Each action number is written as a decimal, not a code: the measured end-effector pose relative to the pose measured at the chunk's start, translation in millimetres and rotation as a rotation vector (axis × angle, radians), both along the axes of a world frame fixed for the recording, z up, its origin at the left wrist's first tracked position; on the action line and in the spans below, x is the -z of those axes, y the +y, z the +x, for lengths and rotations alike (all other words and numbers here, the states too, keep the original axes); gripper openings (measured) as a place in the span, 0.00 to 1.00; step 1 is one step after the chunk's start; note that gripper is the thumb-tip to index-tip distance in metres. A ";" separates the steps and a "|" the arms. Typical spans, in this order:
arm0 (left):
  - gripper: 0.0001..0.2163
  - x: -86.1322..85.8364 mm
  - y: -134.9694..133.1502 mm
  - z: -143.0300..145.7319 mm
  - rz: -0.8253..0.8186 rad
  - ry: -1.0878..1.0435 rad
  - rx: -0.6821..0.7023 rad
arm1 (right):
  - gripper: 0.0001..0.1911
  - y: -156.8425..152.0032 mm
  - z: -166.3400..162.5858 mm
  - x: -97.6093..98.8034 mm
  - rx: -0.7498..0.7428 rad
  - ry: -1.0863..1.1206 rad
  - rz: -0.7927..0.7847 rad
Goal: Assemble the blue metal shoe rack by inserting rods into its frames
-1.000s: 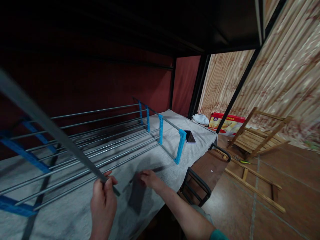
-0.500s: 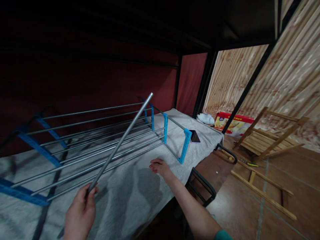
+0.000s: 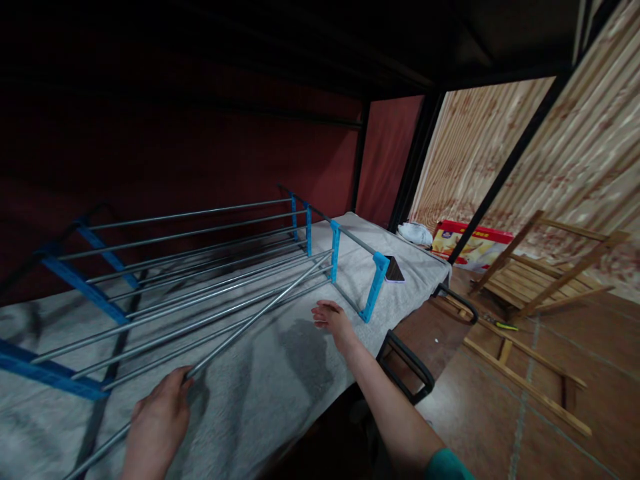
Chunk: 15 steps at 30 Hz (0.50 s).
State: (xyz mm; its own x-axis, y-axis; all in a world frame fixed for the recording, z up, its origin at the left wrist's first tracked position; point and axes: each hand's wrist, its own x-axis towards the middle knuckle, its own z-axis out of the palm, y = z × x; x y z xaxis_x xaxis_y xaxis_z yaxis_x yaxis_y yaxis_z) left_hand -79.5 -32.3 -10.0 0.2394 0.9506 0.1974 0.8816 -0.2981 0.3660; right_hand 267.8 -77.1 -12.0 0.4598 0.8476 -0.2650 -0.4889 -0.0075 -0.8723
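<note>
My left hand (image 3: 159, 420) is closed around a long grey metal tube (image 3: 250, 321) at the lower left. The tube slants up to the right, its far end close to a blue plastic bracket (image 3: 335, 252) of a rack. That rack, made of several metal rods (image 3: 200, 331) and blue brackets, lies on a grey cloth. Over the cloth, to the right of the tube, my right hand (image 3: 330, 317) is held out with its fingers extended and nothing in it. The rack's end bracket (image 3: 375, 288) stands just beyond this hand.
Grey cloth (image 3: 300, 407) covers the bed under a dark frame. A phone (image 3: 394, 269) lies behind the rack's right end. Black metal rails (image 3: 407, 367) edge the bed. On the floor are a wooden chair (image 3: 555, 273), wooden pieces (image 3: 530, 392) and a red box (image 3: 470, 245).
The tube in my left hand has swung down from a steep tilt to lie low across the rack's front rods. My right hand has shifted slightly right and up.
</note>
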 end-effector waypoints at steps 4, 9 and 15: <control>0.16 5.8 3.4 -3.5 0.001 0.035 0.026 | 0.14 0.5 4.1 3.3 0.026 0.100 0.030; 0.15 13.6 8.0 -7.2 -0.035 0.019 0.078 | 0.15 6.2 13.3 11.9 0.120 0.197 0.074; 0.16 23.0 15.0 -11.0 -0.049 0.064 0.130 | 0.14 11.1 25.3 16.6 0.231 0.232 0.155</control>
